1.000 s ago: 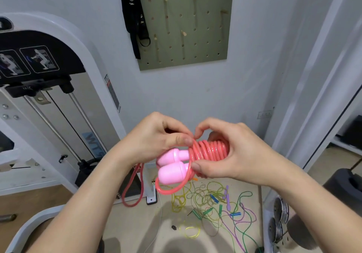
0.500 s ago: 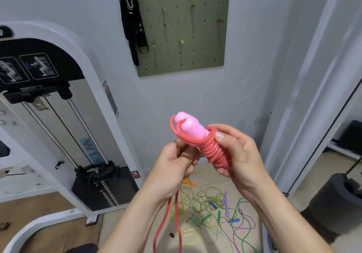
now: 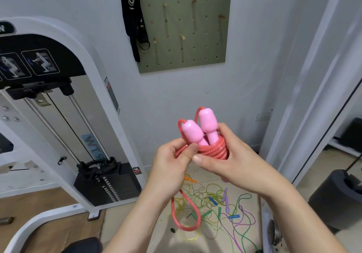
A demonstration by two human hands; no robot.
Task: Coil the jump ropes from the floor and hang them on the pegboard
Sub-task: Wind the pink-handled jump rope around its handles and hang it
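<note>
Pink jump rope [image 3: 215,149] part-coiled; tangled ropes [image 3: 215,203] on floor [image 3: 125,223].
Cord wound tight round two pink handles [image 3: 207,124], upright side by side, held in left hand [image 3: 172,166] and right hand [image 3: 235,164]; loose loop hangs below. Tangle yellow, green, purple, near wall [image 3: 176,96]. Green pegboard [image 3: 205,37] above, wooden pegs.

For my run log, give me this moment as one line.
step: coiling; left hand: pinches pink rope; right hand: grips coil; floor: tangled ropes; pegboard: black strap
</note>
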